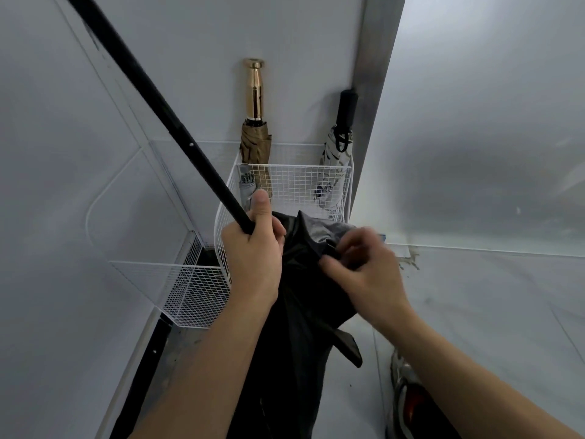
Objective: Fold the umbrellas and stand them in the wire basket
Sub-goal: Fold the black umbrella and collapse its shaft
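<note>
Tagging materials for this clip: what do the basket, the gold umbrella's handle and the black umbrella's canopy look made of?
Wire basket: thin metal wire grid, seemingly white-coated, matte.
Gold handle: polished metal or metallised plastic; it shows bright, mirror-like highlights.
Black canopy: thin, synthetic-looking fabric with a faint sheen, falling in soft creases.
</note>
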Demonstrator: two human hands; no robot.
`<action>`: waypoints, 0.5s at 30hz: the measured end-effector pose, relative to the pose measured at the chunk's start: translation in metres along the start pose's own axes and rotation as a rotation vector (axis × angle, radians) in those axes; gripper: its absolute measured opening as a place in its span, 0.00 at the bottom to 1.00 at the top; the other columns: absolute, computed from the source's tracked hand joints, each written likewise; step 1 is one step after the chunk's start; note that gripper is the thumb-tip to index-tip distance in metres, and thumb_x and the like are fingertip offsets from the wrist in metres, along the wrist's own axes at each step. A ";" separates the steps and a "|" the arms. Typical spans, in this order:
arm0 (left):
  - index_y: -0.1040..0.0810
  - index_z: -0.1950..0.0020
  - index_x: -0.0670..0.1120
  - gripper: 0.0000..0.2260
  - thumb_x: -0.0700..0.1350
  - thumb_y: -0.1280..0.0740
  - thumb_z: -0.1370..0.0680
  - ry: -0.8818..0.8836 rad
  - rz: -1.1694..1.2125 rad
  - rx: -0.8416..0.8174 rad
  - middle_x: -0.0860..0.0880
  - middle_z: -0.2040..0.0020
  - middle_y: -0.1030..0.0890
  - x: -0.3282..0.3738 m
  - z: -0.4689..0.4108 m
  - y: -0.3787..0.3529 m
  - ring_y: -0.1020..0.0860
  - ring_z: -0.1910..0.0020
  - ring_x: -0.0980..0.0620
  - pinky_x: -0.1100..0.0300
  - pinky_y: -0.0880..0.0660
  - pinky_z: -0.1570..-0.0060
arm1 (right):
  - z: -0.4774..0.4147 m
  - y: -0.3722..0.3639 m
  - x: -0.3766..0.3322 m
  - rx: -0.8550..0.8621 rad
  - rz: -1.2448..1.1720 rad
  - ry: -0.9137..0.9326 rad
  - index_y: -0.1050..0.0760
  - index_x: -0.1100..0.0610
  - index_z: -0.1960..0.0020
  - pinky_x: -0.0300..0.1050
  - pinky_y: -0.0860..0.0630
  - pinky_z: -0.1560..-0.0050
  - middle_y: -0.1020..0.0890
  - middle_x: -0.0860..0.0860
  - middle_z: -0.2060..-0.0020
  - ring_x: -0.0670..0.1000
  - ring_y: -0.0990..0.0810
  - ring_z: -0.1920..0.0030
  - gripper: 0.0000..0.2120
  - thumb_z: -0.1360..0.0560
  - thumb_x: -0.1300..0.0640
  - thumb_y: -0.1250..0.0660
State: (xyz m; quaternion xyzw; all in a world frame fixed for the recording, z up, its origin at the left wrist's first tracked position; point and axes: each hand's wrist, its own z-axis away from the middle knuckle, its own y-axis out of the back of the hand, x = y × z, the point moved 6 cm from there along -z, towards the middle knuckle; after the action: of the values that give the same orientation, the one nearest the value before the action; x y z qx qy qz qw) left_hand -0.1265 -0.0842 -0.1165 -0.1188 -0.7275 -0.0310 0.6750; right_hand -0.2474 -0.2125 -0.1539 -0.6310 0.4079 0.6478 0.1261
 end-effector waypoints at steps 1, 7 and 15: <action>0.30 0.73 0.42 0.26 0.56 0.39 0.20 -0.006 -0.014 -0.008 0.52 0.79 0.31 -0.001 0.000 0.000 0.33 0.80 0.56 0.66 0.35 0.76 | -0.004 0.010 -0.001 0.044 -0.003 0.003 0.27 0.46 0.48 0.44 0.22 0.56 0.19 0.43 0.54 0.42 0.20 0.54 0.20 0.34 0.52 0.21; 0.29 0.72 0.40 0.26 0.56 0.38 0.19 -0.029 -0.085 -0.083 0.51 0.79 0.31 -0.008 0.006 -0.007 0.32 0.79 0.55 0.65 0.34 0.75 | -0.008 0.010 -0.002 -0.096 -0.078 -0.033 0.17 0.47 0.60 0.35 0.24 0.58 0.16 0.41 0.64 0.39 0.20 0.62 0.08 0.27 0.59 0.26; 0.28 0.73 0.43 0.26 0.58 0.38 0.20 -0.025 -0.194 0.125 0.48 0.76 0.29 -0.010 -0.015 0.018 0.30 0.76 0.53 0.59 0.30 0.71 | -0.004 0.029 -0.008 0.055 -0.064 0.063 0.20 0.52 0.51 0.38 0.23 0.53 0.16 0.45 0.56 0.43 0.18 0.53 0.09 0.29 0.53 0.23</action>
State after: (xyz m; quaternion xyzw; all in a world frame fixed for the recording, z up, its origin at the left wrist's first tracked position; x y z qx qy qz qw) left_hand -0.1078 -0.0707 -0.1273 -0.0058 -0.7444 -0.0494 0.6659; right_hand -0.2628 -0.2312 -0.1353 -0.6600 0.4089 0.6118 0.1509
